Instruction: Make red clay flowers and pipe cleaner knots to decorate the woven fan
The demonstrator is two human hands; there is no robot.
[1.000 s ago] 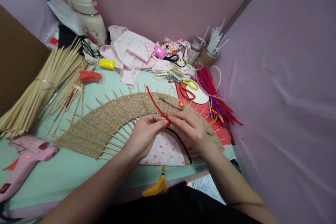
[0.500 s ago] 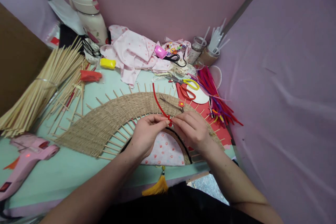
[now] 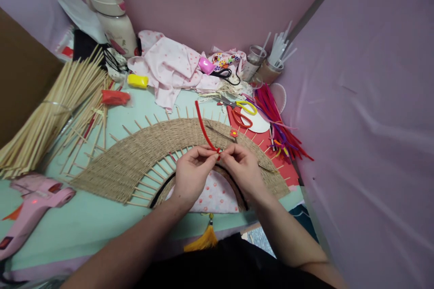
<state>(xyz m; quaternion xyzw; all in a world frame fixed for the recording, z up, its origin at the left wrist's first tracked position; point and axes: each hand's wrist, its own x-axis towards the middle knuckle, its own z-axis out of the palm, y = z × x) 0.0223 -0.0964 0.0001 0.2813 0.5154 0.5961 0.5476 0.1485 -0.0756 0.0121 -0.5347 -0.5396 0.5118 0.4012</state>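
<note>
Above the arched, tan, woven-straw fan (image 3: 145, 144), your left hand (image 3: 192, 171) and right hand (image 3: 243, 169), fingertips closed, pinch the bunched near end of the thin fuzzy red stem (image 3: 203, 129); its free end now points farther away than a second ago, suggesting shaping continues

You had one left hand (image 3: 191, 174) and one right hand (image 3: 244, 169), two in all, with one held red pipe cleaner (image 3: 202, 128), one broad woven arc (image 3: 149, 146), one small red flower (image 3: 233, 133) and one yellow tassel (image 3: 205, 239). Your bench (image 3: 91, 216) carried one glue gun (image 3: 37, 205), one bottle (image 3: 118, 31), two packets (one yellow packet (image 3: 138, 81), one red packet (image 3: 115, 97)) and two cups. The bundled sticks (image 3: 50, 113) and piled pipe cleaners (image 3: 267, 106) were too many for you to count.
</note>
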